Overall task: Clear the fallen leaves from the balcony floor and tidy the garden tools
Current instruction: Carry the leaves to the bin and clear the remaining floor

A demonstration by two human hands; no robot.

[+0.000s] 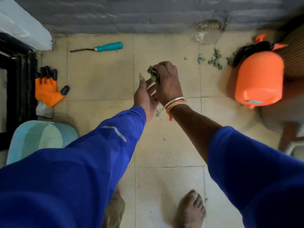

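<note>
Leaves are what I am after, and the head view shows a crumpled wad of them pinched under the curled fingers of my right hand. I hold it up above the tiled floor so that nothing drops back. My left hand is spread, fingers straight and holding nothing, tucked just beside and under the right to catch crumbs. Motion blur keeps me from telling whether the two palms actually touch. More loose leaves lie scattered near the foot of the grey wall, just beside the orange container, and a small scrap shows below my wrists. I judge the clearing only part done, with that far patch the next reach once this handful is put somewhere. The tools look untouched. The teal-handled tool lies flat near the wall, well apart from the orange glove, which lies flat at the left by the dark door frame. Both need a free hand, so the wad has to go first. My bare foot stands well back from the mess.
</note>
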